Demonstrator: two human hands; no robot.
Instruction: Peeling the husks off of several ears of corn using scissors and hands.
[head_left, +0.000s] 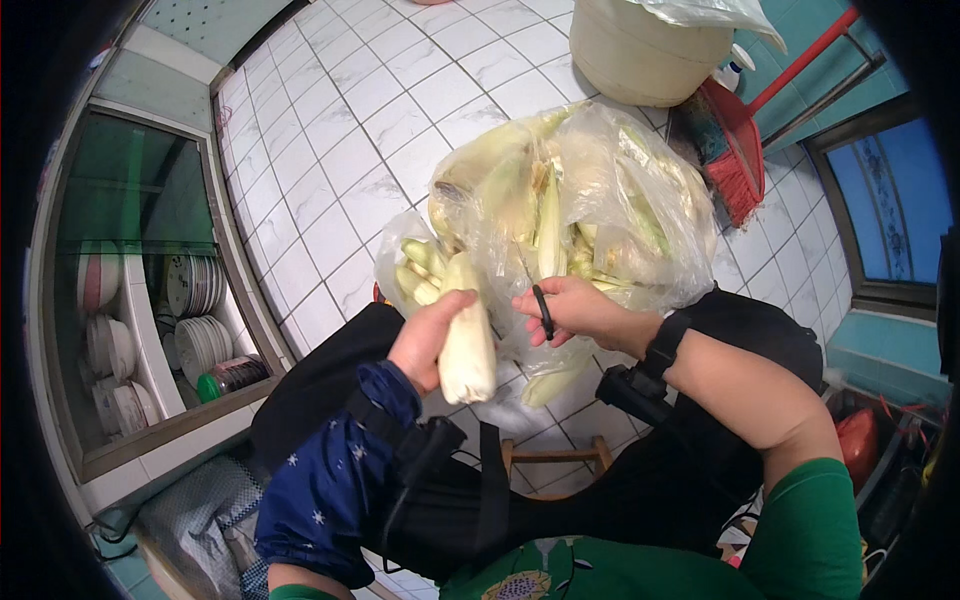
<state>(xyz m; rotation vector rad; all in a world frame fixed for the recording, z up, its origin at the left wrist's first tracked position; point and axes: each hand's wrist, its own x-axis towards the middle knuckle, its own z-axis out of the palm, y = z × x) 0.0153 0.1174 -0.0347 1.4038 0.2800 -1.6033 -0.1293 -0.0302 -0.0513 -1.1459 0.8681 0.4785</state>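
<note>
My left hand (429, 341) grips an ear of corn in pale husk (466, 352), its cut base towards me. To its right, my right hand (574, 313) holds scissors (543, 311) by a black handle loop; the thin blades point away from me. Beyond both hands, a large clear plastic bag (652, 217) full of corn ears in green and yellowish husks lies on the floor. A smaller plastic bag (390, 238) with several pale green pieces of corn sits just left of the held ear. Another husked piece (553, 386) shows under the plastic below my right hand.
A cream bucket (649, 56) stands beyond the large bag, with a red dustpan (739, 127) and red-bristled broom (731, 180) at its right. A glass-fronted cabinet with plates (202, 349) and bowls is on the left. A wooden stool (555, 456) shows between my legs.
</note>
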